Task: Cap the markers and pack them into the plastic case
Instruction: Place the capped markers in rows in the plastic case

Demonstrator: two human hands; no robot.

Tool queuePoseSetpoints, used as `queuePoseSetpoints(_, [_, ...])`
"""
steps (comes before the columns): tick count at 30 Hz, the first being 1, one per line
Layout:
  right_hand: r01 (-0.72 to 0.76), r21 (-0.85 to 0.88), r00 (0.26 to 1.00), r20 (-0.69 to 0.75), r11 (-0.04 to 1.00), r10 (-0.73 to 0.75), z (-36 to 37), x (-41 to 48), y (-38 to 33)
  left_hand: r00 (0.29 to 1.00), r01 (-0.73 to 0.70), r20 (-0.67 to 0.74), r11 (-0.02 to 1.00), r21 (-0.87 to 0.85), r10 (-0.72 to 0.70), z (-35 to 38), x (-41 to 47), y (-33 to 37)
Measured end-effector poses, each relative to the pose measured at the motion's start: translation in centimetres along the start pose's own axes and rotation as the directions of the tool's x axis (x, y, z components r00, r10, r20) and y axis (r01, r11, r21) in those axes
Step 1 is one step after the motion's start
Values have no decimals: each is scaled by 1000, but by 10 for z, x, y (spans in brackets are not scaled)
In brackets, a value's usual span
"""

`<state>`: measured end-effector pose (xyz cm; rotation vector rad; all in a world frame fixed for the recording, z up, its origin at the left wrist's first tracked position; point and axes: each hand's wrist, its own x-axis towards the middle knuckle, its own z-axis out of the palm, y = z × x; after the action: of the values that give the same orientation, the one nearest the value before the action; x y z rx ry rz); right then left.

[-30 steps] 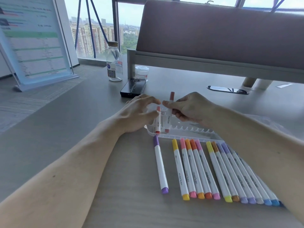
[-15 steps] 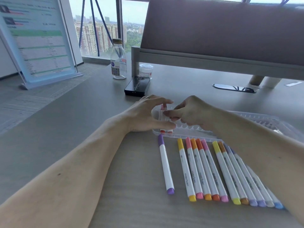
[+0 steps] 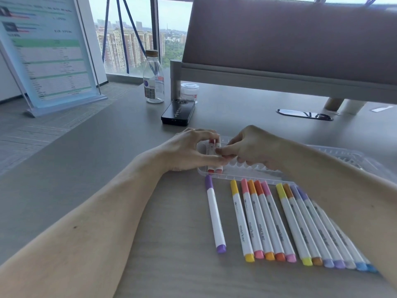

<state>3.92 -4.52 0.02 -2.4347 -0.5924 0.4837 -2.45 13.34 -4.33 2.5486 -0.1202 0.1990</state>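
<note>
second red marker (image 3: 219, 170) now in case (image 3: 247, 176); thirteen loose markers (image 3: 251, 222)

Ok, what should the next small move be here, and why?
Probably press the red markers fully into their slots and let go. The left hand and right hand both pinch them at the left end of the case, where they look nearly seated, and capped markers lie in front, unpacked.

One wide-angle head cam, fwd & down over desk (image 3: 103, 151), close-up, window (image 3: 171, 39) at far end
</note>
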Motion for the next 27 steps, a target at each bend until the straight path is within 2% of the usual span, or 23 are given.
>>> queuePoseSetpoints(20, [48,10,999,-27,999,-47,1,1,3,999,-33,-19,995,96,35,2,1,2])
queuePoseSetpoints(24, [91,-43,993,-68,995,-94,-7,-11,5,999,-36,-15,995,88,38,4,4,-4])
queuePoseSetpoints(27, [102,-102,993,-48,990,-107,-14,-23,9,999,-38,-17,996,78,40,6,6,-9])
